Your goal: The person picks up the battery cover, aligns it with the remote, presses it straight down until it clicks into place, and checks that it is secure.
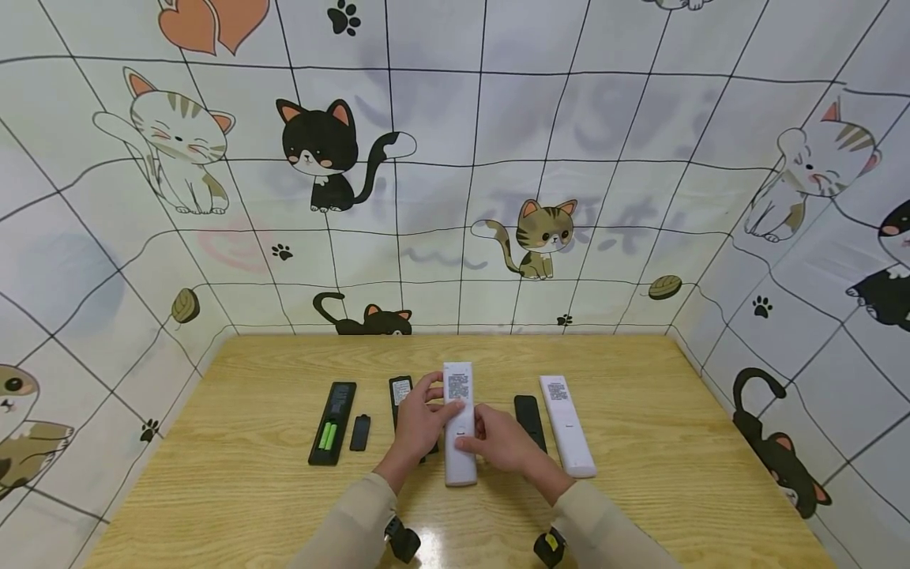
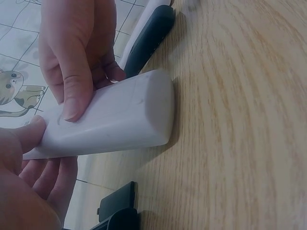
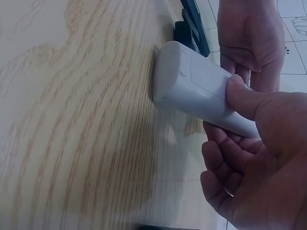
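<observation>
Near the middle of the table [image 1: 661, 458], the left hand [image 1: 418, 423] and right hand [image 1: 503, 444] pinch a white remote [image 1: 459, 423], thumbs on its back. Opening its battery cover [image 3: 208, 79] seems in hand; next calls for firm, sliding right-thumb pressure while the left steadies.

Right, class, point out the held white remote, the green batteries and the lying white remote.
Held white remote [image 1: 457, 423], head view: middle of its labelled face.
Green batteries [image 1: 325, 436], head view: side of the left one.
Lying white remote [image 1: 567, 427], head view: middle of its labelled face.
</observation>
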`<state>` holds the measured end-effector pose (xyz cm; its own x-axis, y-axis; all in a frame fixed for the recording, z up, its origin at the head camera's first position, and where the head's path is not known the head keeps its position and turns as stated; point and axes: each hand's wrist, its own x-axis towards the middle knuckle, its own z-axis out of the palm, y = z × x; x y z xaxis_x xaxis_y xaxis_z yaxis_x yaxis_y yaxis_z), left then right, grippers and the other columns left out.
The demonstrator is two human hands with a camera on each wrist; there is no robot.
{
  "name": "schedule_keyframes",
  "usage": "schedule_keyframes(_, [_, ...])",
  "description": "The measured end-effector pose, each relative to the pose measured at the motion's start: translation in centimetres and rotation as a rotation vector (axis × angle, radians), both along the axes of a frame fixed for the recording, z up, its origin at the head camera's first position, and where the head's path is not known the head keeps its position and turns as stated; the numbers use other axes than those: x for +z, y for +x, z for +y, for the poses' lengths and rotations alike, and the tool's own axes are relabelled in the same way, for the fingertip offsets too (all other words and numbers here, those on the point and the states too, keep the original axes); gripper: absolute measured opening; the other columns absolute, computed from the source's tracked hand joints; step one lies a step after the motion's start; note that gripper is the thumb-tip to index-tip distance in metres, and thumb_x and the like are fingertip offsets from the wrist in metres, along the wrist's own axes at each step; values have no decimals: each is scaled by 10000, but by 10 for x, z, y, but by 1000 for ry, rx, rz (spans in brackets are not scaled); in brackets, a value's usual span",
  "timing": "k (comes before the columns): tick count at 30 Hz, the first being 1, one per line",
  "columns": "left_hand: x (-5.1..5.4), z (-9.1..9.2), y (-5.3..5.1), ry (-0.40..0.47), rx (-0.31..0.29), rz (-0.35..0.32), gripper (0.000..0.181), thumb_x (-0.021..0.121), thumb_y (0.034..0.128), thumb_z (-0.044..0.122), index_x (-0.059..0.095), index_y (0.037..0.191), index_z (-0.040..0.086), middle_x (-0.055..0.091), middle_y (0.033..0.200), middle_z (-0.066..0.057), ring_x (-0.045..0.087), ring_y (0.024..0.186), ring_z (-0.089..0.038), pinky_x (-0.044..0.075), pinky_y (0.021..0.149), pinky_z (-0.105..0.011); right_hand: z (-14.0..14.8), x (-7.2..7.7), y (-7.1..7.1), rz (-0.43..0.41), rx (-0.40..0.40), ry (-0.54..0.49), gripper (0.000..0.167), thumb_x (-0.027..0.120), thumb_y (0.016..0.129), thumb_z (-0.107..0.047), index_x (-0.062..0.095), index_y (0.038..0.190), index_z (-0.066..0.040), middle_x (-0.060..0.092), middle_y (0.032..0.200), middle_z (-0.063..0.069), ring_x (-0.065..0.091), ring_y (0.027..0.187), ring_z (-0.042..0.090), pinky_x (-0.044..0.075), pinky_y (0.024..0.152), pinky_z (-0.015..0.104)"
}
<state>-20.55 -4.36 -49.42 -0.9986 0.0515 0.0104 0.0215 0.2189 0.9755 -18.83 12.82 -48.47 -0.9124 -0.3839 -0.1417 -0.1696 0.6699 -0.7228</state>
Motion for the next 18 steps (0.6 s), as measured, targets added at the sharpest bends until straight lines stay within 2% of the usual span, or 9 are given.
schedule_keyframes(5, [-1,-1,-2,-11,12,-8,493,747,865,197,555,1318,222,707,1139,-98,704,883,-207,572,704,-317,-3,-4,0,-7,8,30,366,668,922,-344,531,1140,-84,579,858,5,522,691,122,414,567,242])
schedule_keyframes(10, [-1,-1,-3,-30,18,-6,492,751,861,206,559,1314,218,713,1126,-87,703,877,-201,566,699,-309,-5,-4,1,25,34,82,428,673,921,-335,500,1196,-56,614,968,18,555,774,104,452,625,248])
schedule_keyframes(18, [-2,-1,-3,-39,7,-5,491,750,863,215,558,1315,222,713,1128,-97,705,879,-204,563,677,-304,-4,-3,3,54,37,102,447,691,903,-356,508,1182,-59,613,950,13,550,758,98,449,622,248])
